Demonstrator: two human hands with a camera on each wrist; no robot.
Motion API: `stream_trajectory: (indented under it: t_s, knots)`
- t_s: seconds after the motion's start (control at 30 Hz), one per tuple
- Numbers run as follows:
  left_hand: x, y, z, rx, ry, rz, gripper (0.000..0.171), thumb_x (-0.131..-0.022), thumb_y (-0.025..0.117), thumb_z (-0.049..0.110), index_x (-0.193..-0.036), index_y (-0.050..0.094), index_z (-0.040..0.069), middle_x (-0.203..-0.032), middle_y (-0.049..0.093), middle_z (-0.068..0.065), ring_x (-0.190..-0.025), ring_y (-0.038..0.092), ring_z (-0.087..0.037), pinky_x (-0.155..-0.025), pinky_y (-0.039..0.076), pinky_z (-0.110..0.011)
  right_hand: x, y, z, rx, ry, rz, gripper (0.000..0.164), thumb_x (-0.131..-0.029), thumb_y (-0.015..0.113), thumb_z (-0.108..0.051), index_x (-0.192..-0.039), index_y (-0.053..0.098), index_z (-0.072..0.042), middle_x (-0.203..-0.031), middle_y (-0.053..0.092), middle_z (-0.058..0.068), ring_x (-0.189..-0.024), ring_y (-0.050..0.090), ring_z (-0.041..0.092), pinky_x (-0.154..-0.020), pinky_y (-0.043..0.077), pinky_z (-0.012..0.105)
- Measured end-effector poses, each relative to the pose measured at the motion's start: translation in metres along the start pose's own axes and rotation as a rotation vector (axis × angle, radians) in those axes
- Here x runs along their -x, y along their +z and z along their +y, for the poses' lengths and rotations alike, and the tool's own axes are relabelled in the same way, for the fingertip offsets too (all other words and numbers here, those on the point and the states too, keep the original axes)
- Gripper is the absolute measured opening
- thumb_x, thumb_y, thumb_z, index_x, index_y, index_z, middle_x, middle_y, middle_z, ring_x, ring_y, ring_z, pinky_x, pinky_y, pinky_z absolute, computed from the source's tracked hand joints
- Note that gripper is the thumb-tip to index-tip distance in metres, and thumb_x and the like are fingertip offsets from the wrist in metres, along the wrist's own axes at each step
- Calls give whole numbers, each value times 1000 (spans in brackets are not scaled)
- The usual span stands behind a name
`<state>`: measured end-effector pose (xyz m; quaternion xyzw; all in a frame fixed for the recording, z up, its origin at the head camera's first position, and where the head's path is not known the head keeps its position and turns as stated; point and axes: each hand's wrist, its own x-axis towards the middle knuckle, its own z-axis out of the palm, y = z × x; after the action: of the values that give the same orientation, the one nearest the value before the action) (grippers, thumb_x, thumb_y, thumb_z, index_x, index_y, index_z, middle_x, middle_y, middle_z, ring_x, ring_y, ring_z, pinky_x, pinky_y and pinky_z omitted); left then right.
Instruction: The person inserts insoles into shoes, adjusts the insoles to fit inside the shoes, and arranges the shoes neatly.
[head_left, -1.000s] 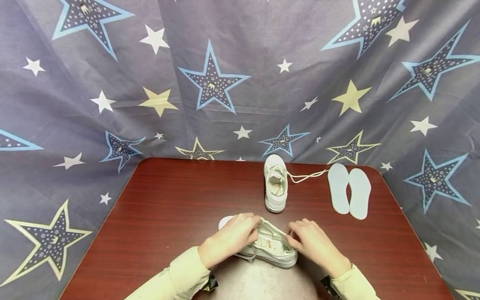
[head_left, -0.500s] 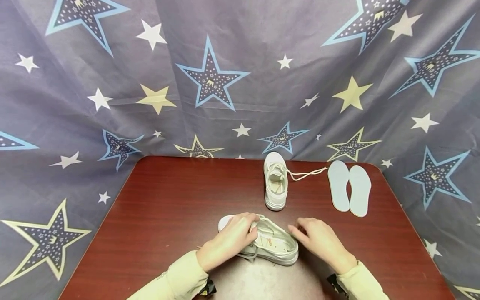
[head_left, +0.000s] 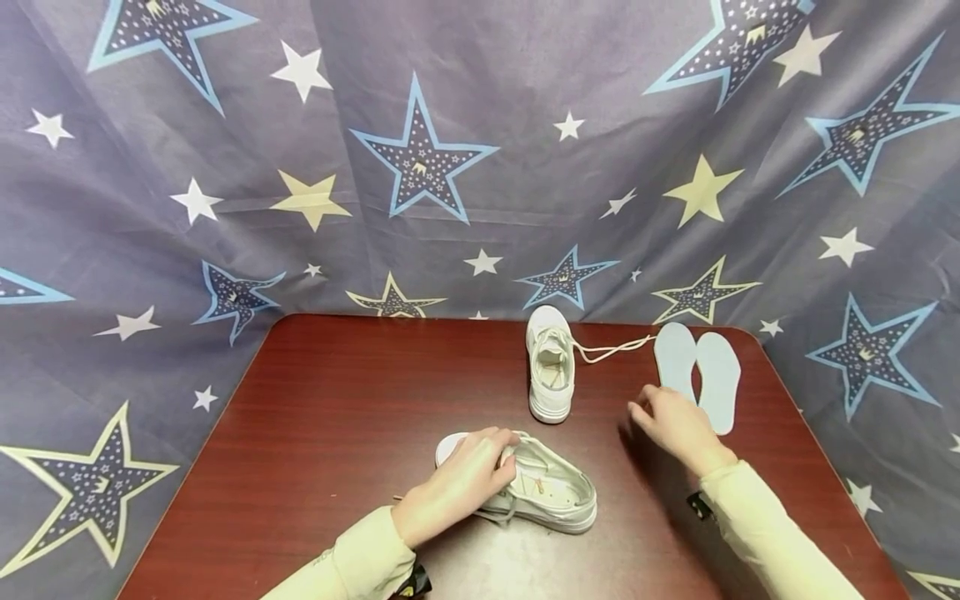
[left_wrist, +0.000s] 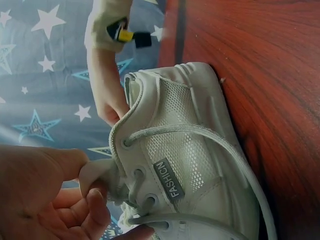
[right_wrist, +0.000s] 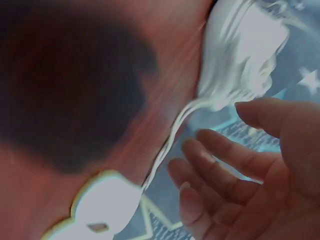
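Note:
On the near part of the table lies a white lace-up sneaker (head_left: 551,492), its toe to the left and its opening facing up. My left hand (head_left: 467,473) is over its front; in the left wrist view the thumb and fingers pinch the shoe's tongue (left_wrist: 97,172). Loose laces (left_wrist: 200,132) hang over the mesh side. My right hand (head_left: 678,425) is over the table just in front of two pale insoles (head_left: 718,383), hiding the lower end of the left one. In the right wrist view its fingers (right_wrist: 215,175) are loosely bent and hold nothing.
A second white sneaker (head_left: 551,367) stands at the back of the reddish-brown table (head_left: 375,383), its lace (head_left: 611,350) stretching right to the insoles. Behind the table hangs a grey curtain (head_left: 480,100) printed with stars.
My right hand has left the heel end of the near sneaker and moved right and back to the insoles. My left hand has stayed at the tongue.

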<state>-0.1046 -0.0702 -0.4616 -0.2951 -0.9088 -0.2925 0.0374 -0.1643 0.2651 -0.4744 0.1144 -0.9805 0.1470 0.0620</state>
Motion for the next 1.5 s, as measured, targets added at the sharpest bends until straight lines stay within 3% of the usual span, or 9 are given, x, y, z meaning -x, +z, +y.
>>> stream_trajectory:
  t_s: [0.17, 0.33, 0.5, 0.67, 0.8, 1.03, 1.5]
  knots:
    - [1, 2, -2, -10, 22, 29, 21, -89, 65, 2, -109, 71, 0, -103, 74, -13, -98, 72, -24, -82, 58, -35, -31, 0, 31, 47, 89, -31, 22, -95, 65, -21, -92, 65, 0, -84, 67, 23, -79, 67, 48, -66, 52, 64]
    - [2, 2, -2, -9, 32, 26, 21, -89, 65, 2, -109, 71, -1, -102, 73, -13, -98, 72, -24, -82, 58, -35, -54, 4, 58, 90, 160, -76, 24, -94, 62, -21, -87, 60, 2, -85, 63, 28, -82, 66, 52, -67, 52, 66]
    - [3, 1, -1, -5, 43, 26, 21, -90, 65, 2, -110, 70, -1, -103, 73, -13, -98, 72, -24, -83, 58, -35, -68, 8, 75, 100, 210, -80, 25, -91, 61, -20, -89, 58, 5, -90, 61, 33, -86, 64, 57, -69, 51, 68]
    - [5, 1, 0, 0, 50, 39, 21, -90, 65, 1, -110, 70, -2, -103, 73, -13, -97, 72, -23, -83, 58, -34, -76, 13, 87, 106, 280, -104, 41, -94, 60, -26, -103, 59, 14, -103, 58, 43, -95, 62, 62, -74, 51, 69]
    - [7, 1, 1, 1, 63, 55, 21, -89, 65, 2, -109, 71, -2, -100, 73, -11, -93, 71, -19, -80, 58, -31, -79, 16, 92, 112, 310, -134, 54, -99, 59, -32, -112, 55, 21, -109, 54, 49, -99, 60, 64, -76, 51, 70]
    - [9, 2, 2, 2, 60, 55, 21, -90, 67, 3, -110, 72, -1, -88, 68, -3, -77, 56, -6, -69, 52, -23, -85, 14, 86, 108, 368, -136, 61, -102, 57, -39, -112, 53, 20, -113, 58, 48, -106, 61, 60, -80, 51, 68]
    - [9, 1, 4, -22, 68, 70, 21, -90, 66, 2, -110, 71, 0, -88, 69, -3, -80, 62, -10, -72, 54, -27, -86, 23, 77, 60, 441, -92, 58, -99, 63, -32, -109, 47, 23, -105, 52, 55, -104, 59, 63, -80, 53, 66]
